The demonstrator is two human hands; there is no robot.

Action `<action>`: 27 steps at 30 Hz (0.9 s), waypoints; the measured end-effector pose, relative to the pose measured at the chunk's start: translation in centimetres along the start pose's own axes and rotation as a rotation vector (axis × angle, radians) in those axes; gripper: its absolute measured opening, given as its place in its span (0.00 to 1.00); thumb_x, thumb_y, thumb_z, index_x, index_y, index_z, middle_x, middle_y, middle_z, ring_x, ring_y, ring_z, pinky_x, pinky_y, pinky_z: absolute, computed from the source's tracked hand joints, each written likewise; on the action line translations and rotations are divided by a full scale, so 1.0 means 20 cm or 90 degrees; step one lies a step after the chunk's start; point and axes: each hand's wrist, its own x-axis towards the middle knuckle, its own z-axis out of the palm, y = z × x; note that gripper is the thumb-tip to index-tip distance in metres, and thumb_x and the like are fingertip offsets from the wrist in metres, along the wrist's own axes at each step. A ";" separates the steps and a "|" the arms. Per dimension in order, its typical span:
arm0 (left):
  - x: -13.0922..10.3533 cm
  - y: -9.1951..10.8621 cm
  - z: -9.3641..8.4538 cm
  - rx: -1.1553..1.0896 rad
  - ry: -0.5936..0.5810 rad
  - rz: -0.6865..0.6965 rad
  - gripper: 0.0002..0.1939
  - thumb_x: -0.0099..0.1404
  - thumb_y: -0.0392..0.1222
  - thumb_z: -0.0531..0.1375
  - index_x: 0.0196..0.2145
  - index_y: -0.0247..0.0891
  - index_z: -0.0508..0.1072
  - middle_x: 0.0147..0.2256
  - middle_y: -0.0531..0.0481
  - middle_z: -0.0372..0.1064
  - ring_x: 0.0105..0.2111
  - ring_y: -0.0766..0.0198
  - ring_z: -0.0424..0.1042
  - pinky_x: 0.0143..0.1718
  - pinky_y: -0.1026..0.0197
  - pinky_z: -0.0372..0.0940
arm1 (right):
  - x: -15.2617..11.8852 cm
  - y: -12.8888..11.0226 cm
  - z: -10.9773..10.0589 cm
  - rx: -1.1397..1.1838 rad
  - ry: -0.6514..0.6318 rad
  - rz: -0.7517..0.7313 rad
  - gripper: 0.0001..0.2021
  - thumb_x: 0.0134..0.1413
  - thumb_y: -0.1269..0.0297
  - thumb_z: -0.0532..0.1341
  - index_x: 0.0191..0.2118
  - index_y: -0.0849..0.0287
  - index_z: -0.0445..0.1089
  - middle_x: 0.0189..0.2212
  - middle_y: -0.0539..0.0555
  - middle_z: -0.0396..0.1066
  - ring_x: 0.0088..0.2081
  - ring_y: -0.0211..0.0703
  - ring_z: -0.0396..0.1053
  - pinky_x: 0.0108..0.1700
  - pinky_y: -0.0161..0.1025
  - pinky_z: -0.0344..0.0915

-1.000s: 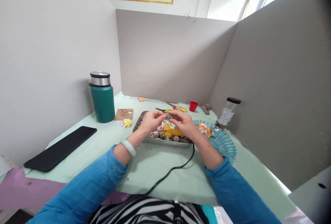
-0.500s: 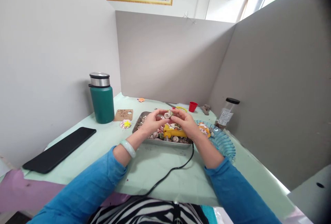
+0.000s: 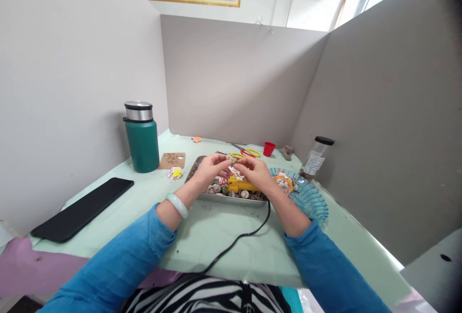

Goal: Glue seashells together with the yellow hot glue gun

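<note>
With the metal tray (image 3: 234, 199) as the clock's centre and twelve o'clock toward the back panel, a flat black slab (image 3: 83, 211) lies at eight. The green insulated bottle (image 3: 142, 147), steel-lidded, stands upright between nine and ten; just beside it, at ten, is a brown card (image 3: 169, 161) with a hole, and nearer the tray, at nine, a patterned disc (image 3: 175, 174) topped by a yellow star shape. A small orange disc (image 3: 197, 139) lies at eleven. The left hand (image 3: 212, 171), a pale green bangle (image 3: 177, 205) on its wrist, pinches a small shell (image 3: 232, 159) above the tray. Under the hands, a yellow glue gun (image 3: 243, 185) lies among mixed shells (image 3: 217, 189) in the tray; a black cord (image 3: 240, 238) runs from the tray's five o'clock corner toward the person. Yellow-and-red-handled scissors (image 3: 253, 152) lie near one o'clock. The right hand (image 3: 254, 172) has its fingertips closed on the same shell. Past it, a red cup (image 3: 269, 149) stands between one and two, and a blue scalloped plate (image 3: 315, 203) holding orange-and-white pieces (image 3: 283, 182) sits at three to four.
</note>
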 end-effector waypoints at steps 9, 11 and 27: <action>0.00 0.00 0.00 -0.033 -0.009 -0.017 0.19 0.51 0.47 0.67 0.36 0.33 0.69 0.30 0.50 0.70 0.27 0.65 0.73 0.31 0.60 0.70 | 0.01 0.01 -0.01 -0.046 0.094 -0.199 0.11 0.50 0.58 0.64 0.39 0.55 0.70 0.33 0.52 0.66 0.28 0.37 0.61 0.29 0.37 0.62; 0.00 0.00 0.00 -0.040 -0.014 -0.017 0.20 0.51 0.46 0.68 0.37 0.33 0.69 0.30 0.49 0.70 0.27 0.65 0.73 0.32 0.59 0.70 | 0.00 0.00 -0.01 -0.066 0.076 -0.217 0.09 0.51 0.59 0.63 0.38 0.55 0.70 0.34 0.53 0.66 0.28 0.38 0.62 0.30 0.38 0.62; 0.00 0.00 -0.01 -0.103 -0.042 0.000 0.16 0.53 0.46 0.66 0.36 0.32 0.72 0.33 0.48 0.71 0.33 0.63 0.73 0.39 0.56 0.70 | -0.04 -0.03 -0.01 -0.189 0.061 -0.267 0.08 0.55 0.61 0.60 0.40 0.55 0.69 0.36 0.55 0.67 0.27 0.39 0.62 0.32 0.40 0.63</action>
